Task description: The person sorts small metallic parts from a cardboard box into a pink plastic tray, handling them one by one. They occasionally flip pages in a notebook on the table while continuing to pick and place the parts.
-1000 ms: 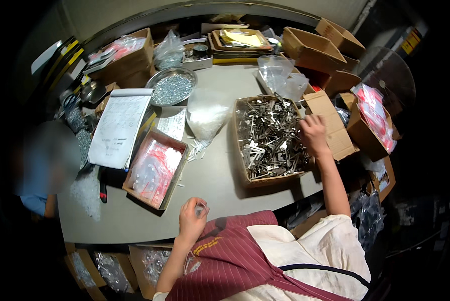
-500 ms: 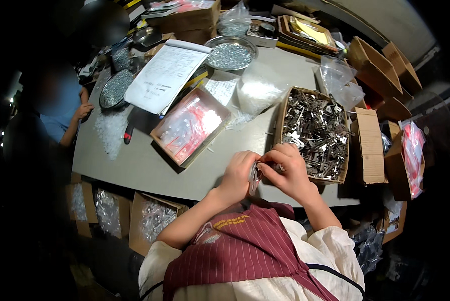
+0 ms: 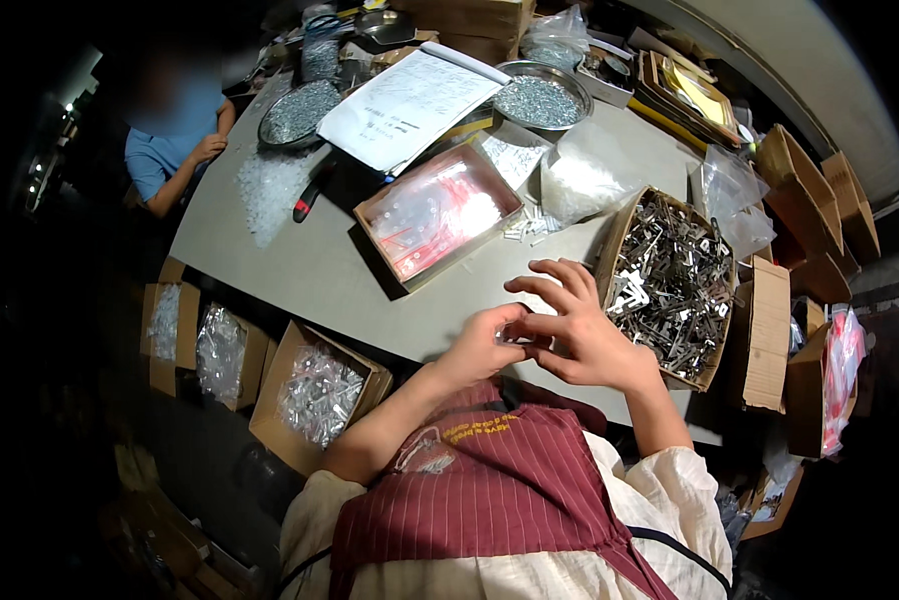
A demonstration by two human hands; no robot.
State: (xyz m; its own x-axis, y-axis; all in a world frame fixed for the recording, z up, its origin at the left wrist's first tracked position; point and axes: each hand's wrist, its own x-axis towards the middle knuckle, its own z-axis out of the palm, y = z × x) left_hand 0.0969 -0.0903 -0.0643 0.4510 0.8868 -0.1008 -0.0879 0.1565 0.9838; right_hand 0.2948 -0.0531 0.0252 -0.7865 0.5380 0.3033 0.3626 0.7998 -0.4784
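Note:
Just beyond the front of my apron, both hands are held close together over the table's near edge. The fingers of my left hand (image 3: 481,348) are curled closed round a small shiny thing, mostly hidden by the fingers, whose kind I cannot make out. My right hand (image 3: 587,335) is open beside it, its upper fingers spread apart and its index finger and thumb reaching to the left fingertips. Right of that hand stands a cardboard box of dark and silvery metal clips (image 3: 669,290). Ahead to the left lies a shallow box (image 3: 401,272) with clear and red-edged small plastic bags.
Behind stand metal bowls of small silvery parts (image 3: 541,103), a notepad (image 3: 404,105) and a clear bag of white pieces (image 3: 579,180). A red-and-black handled tool (image 3: 307,203) lies left by loose clear pieces (image 3: 264,195). Another person (image 3: 174,140) sits at the far left.
My right hand has gone from a pinch with bent fingers to spread, raised fingers. The shiny thing is now more hidden. The whole view has shifted, so the table's things appear further right.

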